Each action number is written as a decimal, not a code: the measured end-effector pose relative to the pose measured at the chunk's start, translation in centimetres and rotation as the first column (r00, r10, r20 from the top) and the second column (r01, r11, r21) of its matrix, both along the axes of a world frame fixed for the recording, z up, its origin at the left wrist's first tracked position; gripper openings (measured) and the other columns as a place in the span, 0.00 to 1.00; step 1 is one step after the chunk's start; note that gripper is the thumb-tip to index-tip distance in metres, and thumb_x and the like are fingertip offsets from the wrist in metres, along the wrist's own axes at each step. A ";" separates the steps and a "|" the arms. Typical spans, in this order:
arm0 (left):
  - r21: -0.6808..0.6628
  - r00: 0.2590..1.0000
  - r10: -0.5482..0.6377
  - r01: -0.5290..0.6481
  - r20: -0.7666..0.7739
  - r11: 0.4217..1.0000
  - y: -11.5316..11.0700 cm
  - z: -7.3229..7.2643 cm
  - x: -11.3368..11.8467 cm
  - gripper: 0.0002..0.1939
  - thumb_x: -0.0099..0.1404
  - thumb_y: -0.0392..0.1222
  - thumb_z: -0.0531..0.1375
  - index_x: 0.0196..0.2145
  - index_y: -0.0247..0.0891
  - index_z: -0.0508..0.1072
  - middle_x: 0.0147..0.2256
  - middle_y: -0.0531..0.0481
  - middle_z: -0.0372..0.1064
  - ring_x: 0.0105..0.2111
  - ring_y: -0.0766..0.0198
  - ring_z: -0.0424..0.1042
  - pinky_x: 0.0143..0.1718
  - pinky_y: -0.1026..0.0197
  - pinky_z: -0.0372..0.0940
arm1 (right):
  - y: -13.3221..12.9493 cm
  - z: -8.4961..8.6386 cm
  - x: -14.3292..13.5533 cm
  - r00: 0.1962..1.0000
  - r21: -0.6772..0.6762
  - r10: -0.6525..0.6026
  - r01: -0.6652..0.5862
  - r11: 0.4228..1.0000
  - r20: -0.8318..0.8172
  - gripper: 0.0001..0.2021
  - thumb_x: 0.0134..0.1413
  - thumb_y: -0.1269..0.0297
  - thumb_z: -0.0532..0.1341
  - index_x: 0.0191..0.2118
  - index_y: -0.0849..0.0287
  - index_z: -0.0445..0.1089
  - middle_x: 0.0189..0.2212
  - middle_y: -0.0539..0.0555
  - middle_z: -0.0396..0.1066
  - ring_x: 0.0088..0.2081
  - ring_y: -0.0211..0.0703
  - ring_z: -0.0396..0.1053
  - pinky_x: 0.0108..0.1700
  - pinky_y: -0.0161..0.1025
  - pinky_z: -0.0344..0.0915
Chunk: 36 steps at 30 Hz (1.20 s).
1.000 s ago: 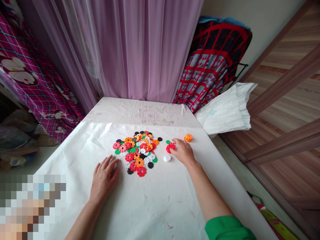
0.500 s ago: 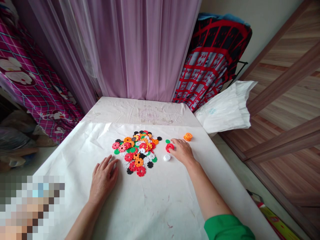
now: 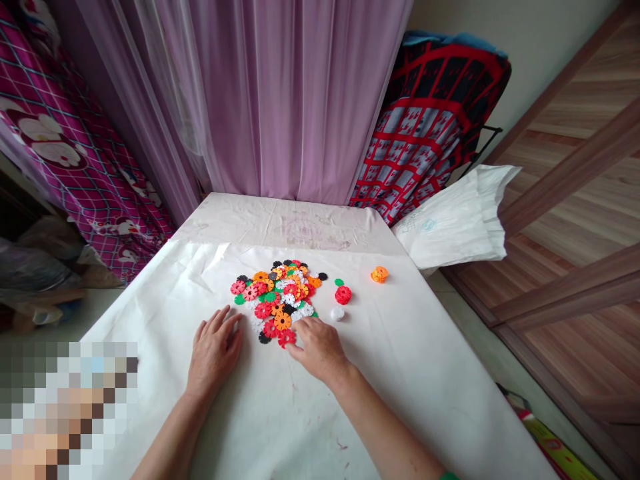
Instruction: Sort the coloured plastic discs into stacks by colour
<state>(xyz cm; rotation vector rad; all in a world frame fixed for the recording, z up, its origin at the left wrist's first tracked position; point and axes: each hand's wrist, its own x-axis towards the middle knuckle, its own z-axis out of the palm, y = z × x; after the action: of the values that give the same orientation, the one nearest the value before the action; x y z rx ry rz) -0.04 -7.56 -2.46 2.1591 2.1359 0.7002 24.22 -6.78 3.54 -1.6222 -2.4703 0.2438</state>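
On the white-covered table lies a loose pile of flower-shaped plastic discs point(image 3: 270, 297) in red, orange, white, green and black. My right hand point(image 3: 320, 348) is at the pile's near right edge. Its thumb and fingers are apart beside a red disc point(image 3: 287, 339), and the thumb appears to touch it. My left hand point(image 3: 215, 347) rests on the cloth, fingers spread, left of the pile and holding nothing. Right of the pile stand a red stack point(image 3: 343, 295), an orange stack point(image 3: 379, 274) and a white stack point(image 3: 338, 313), with a green disc point(image 3: 339, 283) behind the red one.
The table point(image 3: 430, 373) carries a white cloth, and a purple curtain point(image 3: 295, 100) hangs behind it. A white bag point(image 3: 455, 220) leans at the far right corner. Wooden doors point(image 3: 575, 220) stand to the right. A pixelated patch point(image 3: 65, 413) covers the lower left.
My right hand has left the red stack and moved left and nearer to me, to the pile's edge. My left hand stays on the cloth. The view has shifted slightly.
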 end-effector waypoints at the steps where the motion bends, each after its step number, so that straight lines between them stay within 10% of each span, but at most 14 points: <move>1: 0.002 1.000 -0.001 0.001 0.001 1.000 0.0 0.0 0.0 0.21 0.69 0.47 0.47 0.50 0.42 0.75 0.60 0.40 0.66 0.61 0.50 0.64 0.61 0.41 0.56 | -0.2 -0.1 -0.5 0.999 -0.006 -0.024 0.024 1.000 0.028 0.09 0.55 0.57 0.65 0.39 0.56 0.71 0.37 0.54 0.75 0.41 0.45 0.71 0.39 0.36 0.63; 11: 0.013 1.000 0.004 -0.004 0.010 1.000 0.0 0.1 0.2 0.20 0.69 0.46 0.49 0.51 0.42 0.74 0.60 0.41 0.66 0.60 0.51 0.64 0.62 0.42 0.56 | -0.7 -0.6 -2.4 0.989 -0.015 -0.102 0.104 0.994 0.104 0.08 0.56 0.62 0.63 0.41 0.58 0.68 0.37 0.57 0.75 0.41 0.47 0.72 0.39 0.38 0.65; 24: 0.017 1.000 -0.006 0.005 0.013 1.000 0.1 -0.1 -0.1 0.20 0.69 0.47 0.49 0.50 0.44 0.75 0.60 0.42 0.67 0.60 0.51 0.64 0.62 0.42 0.55 | 6.8 3.1 9.1 0.877 0.020 -0.452 0.455 0.890 0.162 0.12 0.59 0.60 0.59 0.47 0.56 0.69 0.42 0.56 0.75 0.45 0.46 0.71 0.40 0.37 0.59; 36: 0.022 1.000 -0.014 0.014 -0.002 1.000 0.0 0.0 -0.1 0.20 0.69 0.47 0.49 0.50 0.43 0.74 0.60 0.42 0.67 0.60 0.51 0.65 0.62 0.42 0.55 | 7.6 2.8 9.4 0.879 0.007 -0.436 0.443 0.896 0.193 0.12 0.58 0.59 0.60 0.47 0.56 0.69 0.41 0.56 0.75 0.45 0.46 0.70 0.40 0.37 0.59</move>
<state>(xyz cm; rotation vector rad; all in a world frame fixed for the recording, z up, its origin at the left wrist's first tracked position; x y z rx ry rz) -0.11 -7.58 -2.50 2.1844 2.1226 0.7244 33.60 0.83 6.33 -2.2591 -2.1398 0.0716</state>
